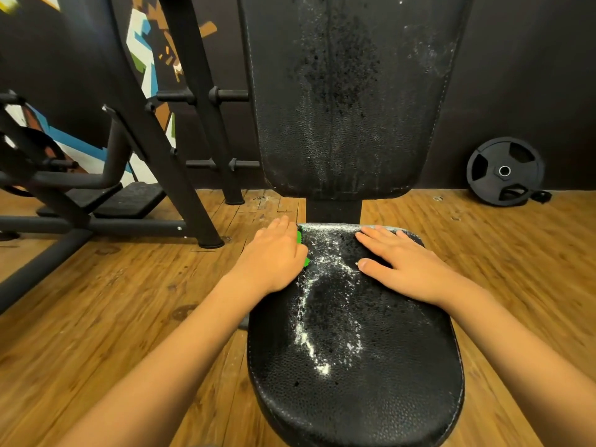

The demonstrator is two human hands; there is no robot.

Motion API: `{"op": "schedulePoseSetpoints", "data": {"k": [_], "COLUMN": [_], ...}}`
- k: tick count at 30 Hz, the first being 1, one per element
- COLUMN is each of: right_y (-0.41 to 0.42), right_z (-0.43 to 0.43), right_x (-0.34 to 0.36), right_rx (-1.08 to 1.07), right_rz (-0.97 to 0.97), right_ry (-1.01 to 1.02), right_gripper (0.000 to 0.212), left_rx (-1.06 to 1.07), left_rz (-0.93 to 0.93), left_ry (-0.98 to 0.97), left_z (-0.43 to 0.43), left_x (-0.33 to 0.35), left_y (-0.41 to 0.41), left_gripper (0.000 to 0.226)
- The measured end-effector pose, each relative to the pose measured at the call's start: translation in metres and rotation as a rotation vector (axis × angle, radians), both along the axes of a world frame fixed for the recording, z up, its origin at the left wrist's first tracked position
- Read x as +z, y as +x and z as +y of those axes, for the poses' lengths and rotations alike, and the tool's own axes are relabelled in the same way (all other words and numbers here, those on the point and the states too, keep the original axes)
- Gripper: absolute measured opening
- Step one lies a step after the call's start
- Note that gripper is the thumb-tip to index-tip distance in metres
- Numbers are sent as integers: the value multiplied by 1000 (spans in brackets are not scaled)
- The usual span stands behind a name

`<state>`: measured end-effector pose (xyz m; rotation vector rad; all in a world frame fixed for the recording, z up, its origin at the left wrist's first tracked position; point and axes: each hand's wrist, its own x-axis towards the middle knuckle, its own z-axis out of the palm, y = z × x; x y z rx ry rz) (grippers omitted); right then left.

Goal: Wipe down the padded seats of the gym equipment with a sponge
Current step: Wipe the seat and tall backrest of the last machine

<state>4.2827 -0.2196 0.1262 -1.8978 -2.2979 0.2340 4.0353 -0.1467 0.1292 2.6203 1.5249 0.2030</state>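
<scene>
The black padded seat (354, 382) carries white foam streaks (309, 345). At its far end the right hand (406, 269) lies flat, fingers straight, holding nothing. The left hand (274, 256) presses with outstretched fingers on the green sponge (306, 261) at the seat's far left edge. Beyond rise the backrest (348, 108) and a weight plate (504, 171) against the wall.

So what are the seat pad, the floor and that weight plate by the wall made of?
Seat pad: looks like black vinyl or faux leather, with a pebbled grain, stitched edge and gloss where wet. Floor: wood planks or wood-look laminate, with visible grain and seams. Weight plate: likely rubber-coated metal, matte black with a shiny centre hub.
</scene>
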Motion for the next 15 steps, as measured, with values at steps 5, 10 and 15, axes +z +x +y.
{"op": "schedulePoseSetpoints", "data": {"k": [5, 10, 15], "right_y": [1, 1, 0], "right_z": [3, 2, 1], "right_x": [-3, -3, -2], "right_rx": [2, 0, -1], "right_rz": [6, 6, 3], "right_ry": [12, 4, 5], "right_gripper": [68, 68, 69], "left_rx": [23, 37, 22], "left_rz": [-3, -10, -6], "left_ry": [2, -34, -18], "left_z": [11, 41, 39], "left_x": [0, 6, 9], "left_y": [5, 11, 11], "left_gripper": [52, 52, 56]}}
